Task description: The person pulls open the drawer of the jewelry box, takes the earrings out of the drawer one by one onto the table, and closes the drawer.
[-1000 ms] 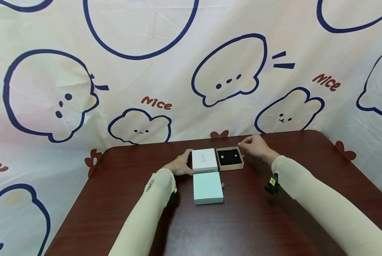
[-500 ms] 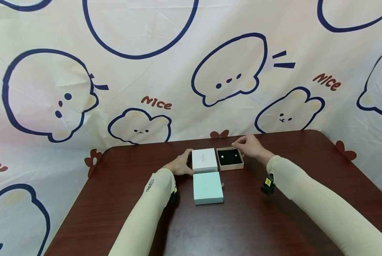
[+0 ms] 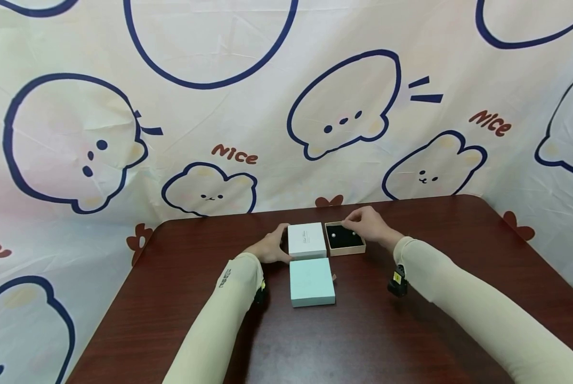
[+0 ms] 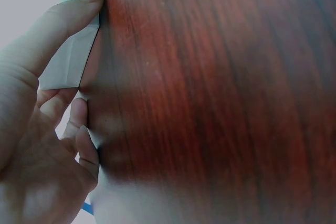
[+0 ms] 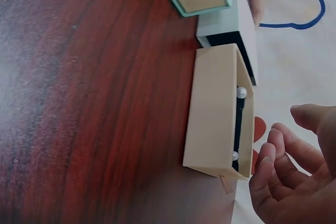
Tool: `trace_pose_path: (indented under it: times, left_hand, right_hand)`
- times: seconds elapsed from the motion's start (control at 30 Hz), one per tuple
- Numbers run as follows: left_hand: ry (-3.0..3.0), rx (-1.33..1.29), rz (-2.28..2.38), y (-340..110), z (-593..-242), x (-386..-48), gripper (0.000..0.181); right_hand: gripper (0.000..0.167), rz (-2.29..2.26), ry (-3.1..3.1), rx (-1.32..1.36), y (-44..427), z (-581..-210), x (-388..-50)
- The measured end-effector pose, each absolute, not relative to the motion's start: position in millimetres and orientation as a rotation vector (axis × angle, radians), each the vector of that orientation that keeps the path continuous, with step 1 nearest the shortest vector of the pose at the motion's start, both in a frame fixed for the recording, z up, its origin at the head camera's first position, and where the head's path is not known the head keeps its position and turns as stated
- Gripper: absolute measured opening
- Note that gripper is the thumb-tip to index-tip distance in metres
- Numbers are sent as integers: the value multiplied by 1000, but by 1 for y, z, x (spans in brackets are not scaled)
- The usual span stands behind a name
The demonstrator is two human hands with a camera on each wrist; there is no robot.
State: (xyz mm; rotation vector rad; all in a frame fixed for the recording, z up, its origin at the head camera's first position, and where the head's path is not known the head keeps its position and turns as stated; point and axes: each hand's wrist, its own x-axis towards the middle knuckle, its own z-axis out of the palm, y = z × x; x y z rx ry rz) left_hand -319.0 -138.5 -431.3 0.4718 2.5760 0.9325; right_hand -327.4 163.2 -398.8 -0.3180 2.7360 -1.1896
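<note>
A white box [image 3: 306,240] lies on the table, and my left hand [image 3: 269,247] holds its left side between thumb and fingers. In the left wrist view the thumb [image 4: 68,17] lies along the box, close under the teal box's edge. Right of it stands a shallow beige tray [image 5: 212,108] with a black lining. Two pearl studs, a nearer-in pearl [image 5: 241,92] and another pearl [image 5: 235,156], sit in that lining. My right hand [image 3: 370,225] hovers over the tray's far right part, fingers loosely bent. Nothing shows between its thumb and fingertips in the right wrist view.
A teal box [image 3: 312,282] with a small ribbon tab lies just in front of the white box. Another ribbon tab [image 5: 224,184] sticks out from the tray's end. Behind the dark wooden table [image 3: 363,330] hangs a patterned cloth [image 3: 267,117].
My right hand has moved left from beside the tray to above it, and its fingers now cover part of the lining. The left hand and the boxes have stayed put.
</note>
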Motion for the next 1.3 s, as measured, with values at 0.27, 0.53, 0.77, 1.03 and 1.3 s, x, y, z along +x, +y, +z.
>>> trace_pose_path:
  times: [0.27,0.53,0.77,1.03,1.3]
  left_hand:
    - [2580,473,938,-138,-428,-317,97]
    - [2581,475,940,-139,-430,-318,98]
    - [2574,475,938,-139,-431,-318,99]
    - [2578,490,943,-139,-432,-319,99]
    - [2577,491,946,-139,-431,-318,99]
  right_hand:
    - [30,-1156,2743,-343,155,-401,-324]
    - [29,-1124,2780,-383,148,-405,-328]
    - [25,-1112,2784,-415,143,-408,-328]
    - [20,-1096,2790,-434,142,-414,-328]
    - [17,-1094,2797,-451,137,-415,-326]
